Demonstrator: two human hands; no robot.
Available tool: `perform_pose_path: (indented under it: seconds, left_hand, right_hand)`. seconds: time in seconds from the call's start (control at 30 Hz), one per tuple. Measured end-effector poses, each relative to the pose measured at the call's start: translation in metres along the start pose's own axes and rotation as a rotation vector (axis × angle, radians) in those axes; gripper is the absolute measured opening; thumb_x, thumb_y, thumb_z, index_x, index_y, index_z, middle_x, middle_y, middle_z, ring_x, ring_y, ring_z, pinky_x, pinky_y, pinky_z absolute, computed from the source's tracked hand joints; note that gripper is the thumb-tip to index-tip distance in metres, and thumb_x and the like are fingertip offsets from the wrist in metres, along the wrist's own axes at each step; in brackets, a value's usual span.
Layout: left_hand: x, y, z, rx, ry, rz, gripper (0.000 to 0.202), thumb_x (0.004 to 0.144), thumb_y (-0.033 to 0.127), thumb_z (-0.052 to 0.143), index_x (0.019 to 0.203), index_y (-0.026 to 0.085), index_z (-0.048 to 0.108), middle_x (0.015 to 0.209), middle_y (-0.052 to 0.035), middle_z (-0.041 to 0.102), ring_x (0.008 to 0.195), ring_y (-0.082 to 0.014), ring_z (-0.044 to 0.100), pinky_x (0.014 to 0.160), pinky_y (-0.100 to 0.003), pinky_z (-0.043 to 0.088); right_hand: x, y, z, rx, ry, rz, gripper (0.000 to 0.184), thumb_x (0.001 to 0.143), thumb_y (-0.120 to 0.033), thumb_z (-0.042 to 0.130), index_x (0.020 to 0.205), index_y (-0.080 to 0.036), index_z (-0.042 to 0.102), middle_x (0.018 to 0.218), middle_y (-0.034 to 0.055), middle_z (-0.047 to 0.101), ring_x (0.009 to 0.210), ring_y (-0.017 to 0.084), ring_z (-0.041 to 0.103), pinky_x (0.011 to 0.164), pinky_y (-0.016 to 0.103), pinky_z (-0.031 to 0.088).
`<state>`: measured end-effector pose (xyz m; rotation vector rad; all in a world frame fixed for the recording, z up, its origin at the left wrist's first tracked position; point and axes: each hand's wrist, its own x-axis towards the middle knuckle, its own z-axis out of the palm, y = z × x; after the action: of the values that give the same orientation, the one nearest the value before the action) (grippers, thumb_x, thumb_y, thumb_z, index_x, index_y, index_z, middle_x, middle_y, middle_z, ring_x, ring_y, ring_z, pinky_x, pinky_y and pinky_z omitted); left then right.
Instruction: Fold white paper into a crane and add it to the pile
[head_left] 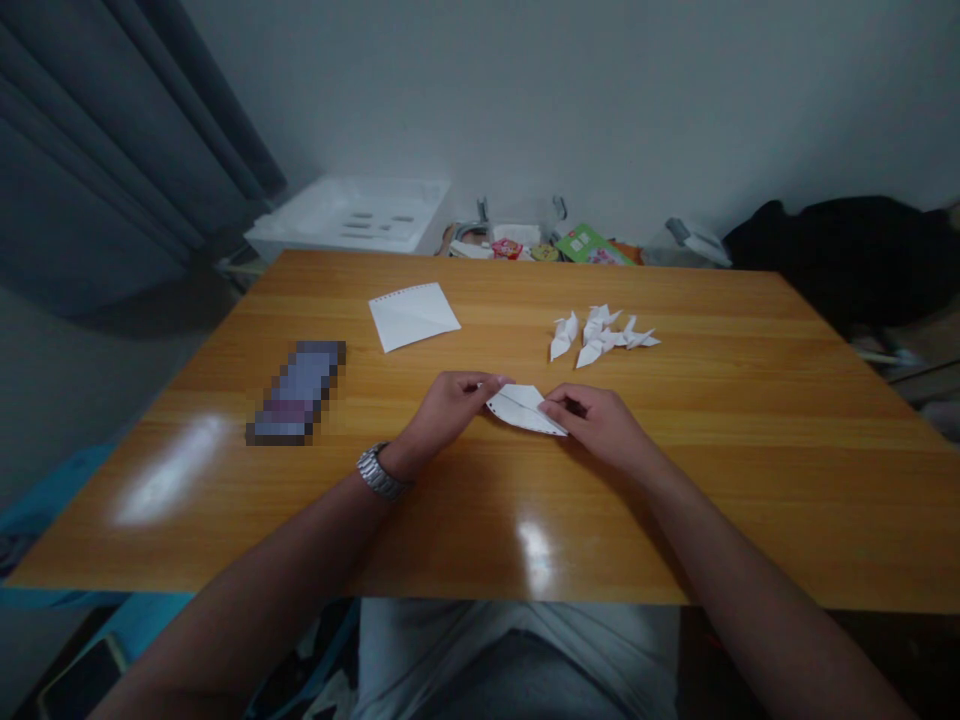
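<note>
A partly folded sheet of white paper (525, 407), with punched holes along its near edge, is held between both hands just over the middle of the wooden table (645, 520). My left hand (456, 402) pinches its left corner, thumb on top; a metal watch (381, 472) is on that wrist. My right hand (596, 418) grips the right side with thumb and fingers closed on it. Beyond the right hand stand several folded white paper cranes (600, 335) in a cluster. A flat sheet of white paper (415, 317) with a perforated edge lies past my left hand.
A blurred-out phone (297, 392) lies on the table's left side. Behind the far edge are a white plastic basin (360, 212), a green packet (592, 244) and a red packet (507, 248). Dark cloth (840, 250) is heaped at the right, a grey curtain (112, 150) hangs left.
</note>
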<state>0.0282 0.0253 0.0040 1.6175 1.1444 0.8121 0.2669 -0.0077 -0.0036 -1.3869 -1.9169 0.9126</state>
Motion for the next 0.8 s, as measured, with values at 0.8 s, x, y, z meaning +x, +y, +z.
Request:
perform_pose_path:
  seconds: [0.8]
  left_hand:
    - [-0.007,-0.009,0.009,0.031,-0.242,0.08,0.031,0.089,0.044,0.069,0.102,0.017,0.075,0.089,-0.0055,0.076,0.08,-0.0164,0.07,0.071,-0.025,0.054]
  right_hand:
    - [-0.002,-0.011,-0.002,-0.103,-0.046,-0.166,0.021,0.098,-0.032,0.06,0.091,-0.023,0.077,0.086,0.0044,0.072,0.081,0.019,0.065,0.073,0.031,0.047]
